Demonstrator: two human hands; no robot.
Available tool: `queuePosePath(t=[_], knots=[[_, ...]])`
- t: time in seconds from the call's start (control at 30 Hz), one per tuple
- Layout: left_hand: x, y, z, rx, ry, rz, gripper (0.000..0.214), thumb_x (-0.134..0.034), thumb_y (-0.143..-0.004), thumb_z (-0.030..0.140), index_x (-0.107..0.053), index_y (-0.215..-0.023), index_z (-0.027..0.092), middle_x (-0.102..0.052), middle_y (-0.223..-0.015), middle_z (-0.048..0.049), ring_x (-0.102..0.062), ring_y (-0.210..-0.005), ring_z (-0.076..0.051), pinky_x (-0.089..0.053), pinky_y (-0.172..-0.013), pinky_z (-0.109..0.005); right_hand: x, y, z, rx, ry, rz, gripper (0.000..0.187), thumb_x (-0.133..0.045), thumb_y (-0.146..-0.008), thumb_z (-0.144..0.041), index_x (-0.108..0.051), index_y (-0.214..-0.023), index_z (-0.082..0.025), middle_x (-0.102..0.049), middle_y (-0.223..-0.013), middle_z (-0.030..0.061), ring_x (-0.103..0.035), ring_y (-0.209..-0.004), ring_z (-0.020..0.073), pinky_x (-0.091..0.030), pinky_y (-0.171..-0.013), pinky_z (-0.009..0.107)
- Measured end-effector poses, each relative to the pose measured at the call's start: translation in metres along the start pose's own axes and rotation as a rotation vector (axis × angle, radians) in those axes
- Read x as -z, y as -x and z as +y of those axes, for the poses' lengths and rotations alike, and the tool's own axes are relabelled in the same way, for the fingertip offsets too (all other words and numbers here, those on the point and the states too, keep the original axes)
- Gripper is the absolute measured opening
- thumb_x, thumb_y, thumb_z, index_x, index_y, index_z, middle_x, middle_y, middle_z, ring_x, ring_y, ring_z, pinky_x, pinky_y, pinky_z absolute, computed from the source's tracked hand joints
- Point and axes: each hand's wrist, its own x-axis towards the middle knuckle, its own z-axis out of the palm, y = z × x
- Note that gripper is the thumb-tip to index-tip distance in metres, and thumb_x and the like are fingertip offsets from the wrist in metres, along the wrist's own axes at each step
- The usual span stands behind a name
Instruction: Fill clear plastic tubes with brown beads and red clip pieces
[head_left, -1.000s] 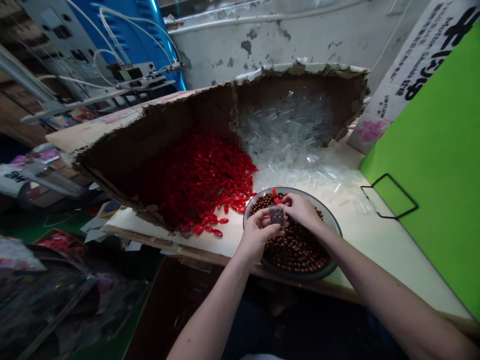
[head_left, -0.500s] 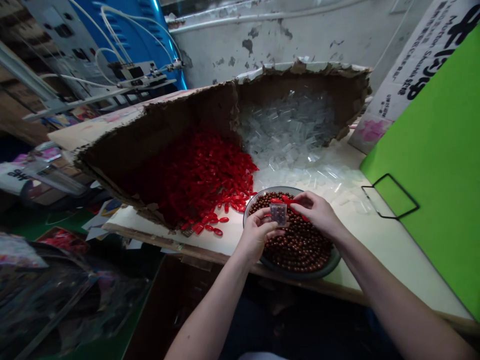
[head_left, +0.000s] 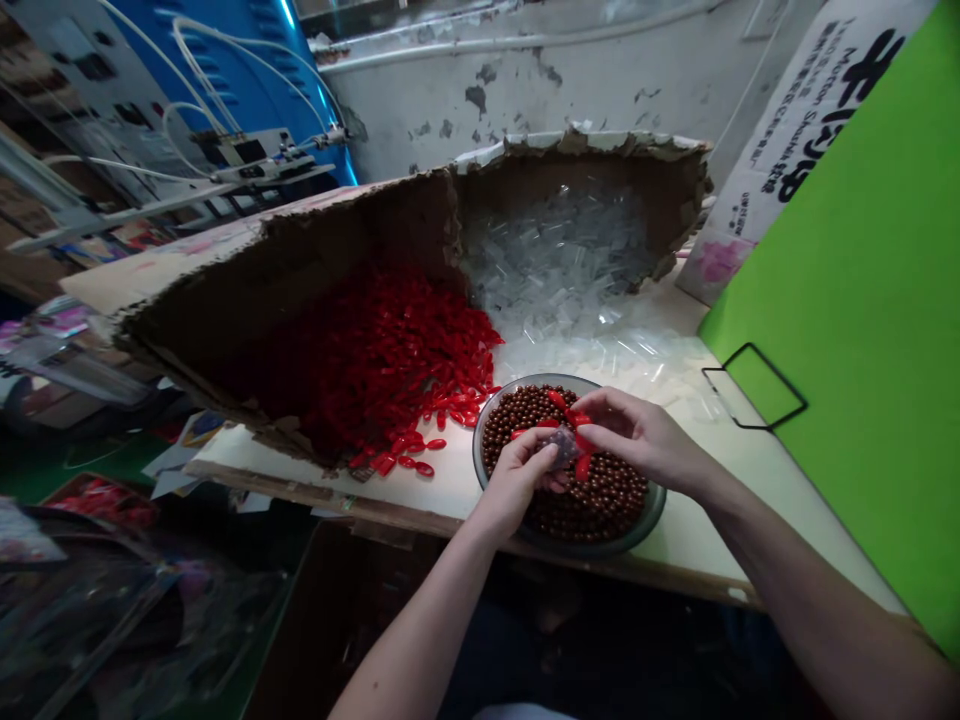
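Note:
My left hand (head_left: 516,482) holds a small clear plastic packet (head_left: 561,448) with dark beads inside, partly hidden by my fingers. My right hand (head_left: 637,438) reaches over from the right, its fingertips pinching a red plastic piece (head_left: 579,441) against the packet. Both hands hover above a round metal bowl (head_left: 570,380) filled with brown beads (head_left: 596,500). A few red pieces lie on top of the beads. Behind the bowl, a heap of red plastic pieces (head_left: 390,380) and a heap of clear plastic tubes (head_left: 555,265) fill a torn cardboard box (head_left: 360,240).
A cream table edge (head_left: 450,510) runs under the bowl, with loose red pieces spilled beside it. A green board (head_left: 847,330) with a black wire frame (head_left: 754,385) stands to the right. A blue machine with tubing (head_left: 247,100) stands at the back left.
My right hand has moved left and now pinches the red piece at the packet. My fingers cover more of the packet. The whole view has shifted slightly.

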Motion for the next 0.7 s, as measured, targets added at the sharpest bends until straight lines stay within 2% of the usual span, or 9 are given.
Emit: queuePosePath(t=[0.1, 0.2, 0.43, 0.6, 0.7], knots=[[0.0, 0.002, -0.002, 0.004, -0.027, -0.048, 0.034, -0.063, -0.079, 0.041, -0.06, -0.101, 0.016, -0.06, -0.074, 0.0, -0.056, -0.057, -0.008, -0.044, -0.054, -0.02, -0.001, -0.001, 0.0, -0.022, 0.009, -0.066, 0.026, -0.064, -0.08, -0.042, -0.067, -0.095, -0.021, -0.069, -0.093, 0.005, -0.066, -0.082, 0.0198, -0.054, -0.076, 0.033], [0.001, 0.004, -0.002, 0.019, -0.064, -0.063, 0.034, -0.061, -0.08, 0.043, -0.059, -0.101, 0.016, -0.058, -0.071, 0.0009, -0.053, -0.053, -0.007, -0.039, -0.049, -0.019, -0.001, 0.0, 0.003, -0.069, -0.074, -0.108, 0.029, -0.066, -0.078, -0.043, -0.069, -0.096, -0.021, -0.07, -0.093, 0.0047, -0.067, -0.082, 0.0197, -0.054, -0.076, 0.034], [0.0, 0.011, 0.004, -0.03, -0.255, -0.054, 0.031, -0.051, -0.086, 0.042, -0.058, -0.103, 0.017, -0.052, -0.061, 0.0034, -0.046, -0.052, -0.008, -0.032, -0.05, -0.02, -0.004, 0.003, 0.012, -0.173, -0.191, -0.089, 0.037, -0.073, -0.071, -0.044, -0.071, -0.098, -0.018, -0.073, -0.093, 0.0066, -0.068, -0.086, 0.0225, -0.055, -0.081, 0.038], [0.002, 0.015, 0.009, -0.082, -0.411, -0.062, 0.027, -0.05, -0.087, 0.037, -0.06, -0.102, 0.018, -0.05, -0.065, 0.0029, -0.044, -0.056, -0.009, -0.033, -0.054, -0.021, -0.011, 0.007, 0.01, -0.175, -0.164, -0.096, 0.032, -0.072, -0.071, -0.042, -0.072, -0.094, -0.019, -0.073, -0.091, 0.0057, -0.069, -0.084, 0.0217, -0.054, -0.082, 0.037], [0.003, 0.014, 0.005, -0.085, -0.419, -0.048, 0.025, -0.051, -0.086, 0.037, -0.061, -0.099, 0.018, -0.049, -0.063, 0.0031, -0.043, -0.055, -0.009, -0.032, -0.054, -0.021, -0.017, 0.01, 0.01, -0.161, -0.132, -0.055, 0.032, -0.071, -0.072, -0.042, -0.073, -0.095, -0.019, -0.074, -0.092, 0.0057, -0.069, -0.085, 0.0228, -0.054, -0.081, 0.038]])
